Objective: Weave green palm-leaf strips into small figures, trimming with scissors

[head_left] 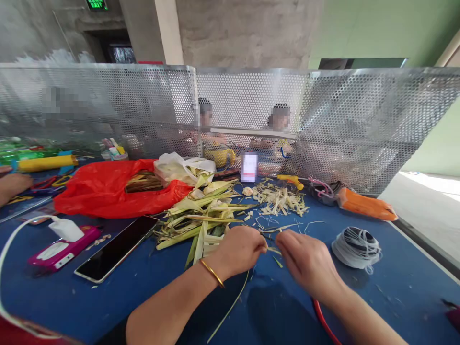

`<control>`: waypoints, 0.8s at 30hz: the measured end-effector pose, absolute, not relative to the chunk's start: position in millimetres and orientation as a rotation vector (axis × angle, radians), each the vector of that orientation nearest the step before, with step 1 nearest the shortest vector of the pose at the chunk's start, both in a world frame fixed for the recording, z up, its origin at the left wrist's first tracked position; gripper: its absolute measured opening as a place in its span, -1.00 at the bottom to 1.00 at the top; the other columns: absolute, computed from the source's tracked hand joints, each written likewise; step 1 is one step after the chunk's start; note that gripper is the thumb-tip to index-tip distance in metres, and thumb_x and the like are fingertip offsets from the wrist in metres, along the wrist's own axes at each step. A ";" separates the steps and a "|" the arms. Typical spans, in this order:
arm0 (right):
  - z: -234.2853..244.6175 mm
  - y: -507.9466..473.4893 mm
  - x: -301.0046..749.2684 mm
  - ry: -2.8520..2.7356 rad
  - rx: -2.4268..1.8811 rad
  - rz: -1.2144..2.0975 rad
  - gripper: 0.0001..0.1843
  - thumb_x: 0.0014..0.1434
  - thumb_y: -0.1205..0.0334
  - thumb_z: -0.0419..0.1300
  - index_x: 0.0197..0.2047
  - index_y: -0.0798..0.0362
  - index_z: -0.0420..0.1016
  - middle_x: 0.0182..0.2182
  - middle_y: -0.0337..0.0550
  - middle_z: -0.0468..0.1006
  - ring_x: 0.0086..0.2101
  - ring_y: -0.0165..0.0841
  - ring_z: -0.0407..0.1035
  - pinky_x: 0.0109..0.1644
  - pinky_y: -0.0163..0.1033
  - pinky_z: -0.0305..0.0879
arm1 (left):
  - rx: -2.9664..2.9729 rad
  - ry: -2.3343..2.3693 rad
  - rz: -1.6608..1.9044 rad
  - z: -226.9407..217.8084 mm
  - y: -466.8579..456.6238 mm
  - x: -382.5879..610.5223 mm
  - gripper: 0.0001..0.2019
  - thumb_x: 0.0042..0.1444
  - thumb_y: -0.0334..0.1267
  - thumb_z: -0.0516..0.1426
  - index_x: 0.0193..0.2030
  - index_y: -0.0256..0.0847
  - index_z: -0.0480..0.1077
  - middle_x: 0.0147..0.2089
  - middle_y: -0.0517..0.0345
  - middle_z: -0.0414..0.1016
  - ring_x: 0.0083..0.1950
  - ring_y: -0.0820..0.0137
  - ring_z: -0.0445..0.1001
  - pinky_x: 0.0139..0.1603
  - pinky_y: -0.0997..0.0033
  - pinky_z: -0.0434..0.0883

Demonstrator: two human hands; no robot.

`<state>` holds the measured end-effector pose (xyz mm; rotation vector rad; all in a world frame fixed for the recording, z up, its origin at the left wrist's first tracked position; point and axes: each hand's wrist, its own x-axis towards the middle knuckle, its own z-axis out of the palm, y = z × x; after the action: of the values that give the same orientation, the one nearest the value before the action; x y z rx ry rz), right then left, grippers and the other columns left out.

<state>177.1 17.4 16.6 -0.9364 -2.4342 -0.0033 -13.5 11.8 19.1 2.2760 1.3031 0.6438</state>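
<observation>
My left hand (239, 249), with a gold bangle on the wrist, is closed in a pinch on a thin pale leaf strip (272, 249) low over the blue table (143, 282). My right hand (305, 261) is closed too, its fingertips meeting the same strip from the right. Just beyond the hands lies a pile of green and yellow palm leaves (201, 215). A long thin strip (230, 306) trails down from under my left hand toward me.
Leaf trimmings (280, 199), a red plastic bag (104, 189), a white bag (183, 167), a black phone (117, 248), a pink power bank (59, 251), a coil of white cord (355, 247) and an orange tool (366, 204) lie about. Behind the perforated metal screen (251, 110) sit two people. Another person's hand (12, 184) rests far left.
</observation>
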 end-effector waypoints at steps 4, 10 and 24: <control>15.7 39.6 189.1 -2.251 -1.059 0.773 -0.71 0.30 0.11 -0.03 -0.43 0.03 0.25 -0.57 -0.34 0.26 -0.55 -0.46 0.12 -0.47 -0.36 0.06 | 1.908 1.006 0.685 26.1 12.4 -15.3 -0.81 0.10 -0.26 0.10 -0.34 -0.20 0.55 -0.46 0.16 0.50 -0.46 0.45 0.41 -0.40 0.51 0.30; 10.5 29.4 178.3 -2.181 -0.937 0.727 -0.74 0.29 0.14 0.01 -0.41 0.03 0.31 -0.50 -0.27 0.31 -0.48 -0.43 0.21 -0.41 -0.34 0.19 | 1.398 1.246 1.061 21.9 20.2 -13.4 -0.78 0.05 -0.17 0.12 -0.37 -0.27 0.50 -0.53 0.25 0.35 -0.57 0.52 0.30 -0.51 0.51 0.30; 7.6 -2.4 155.5 -2.329 -0.599 0.316 -0.78 0.27 0.48 -0.14 -0.27 0.01 0.22 -0.36 -0.10 0.40 -0.37 -0.34 0.26 -0.31 -0.26 0.27 | 1.628 1.421 1.097 10.0 16.5 -5.3 -0.76 0.10 -0.15 0.08 -0.36 -0.22 0.52 -0.49 0.18 0.49 -0.51 0.43 0.40 -0.44 0.48 0.29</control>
<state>155.5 -2.4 7.6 -0.5986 -2.3294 0.3160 -5.3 16.5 10.0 1.6280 1.4205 1.0967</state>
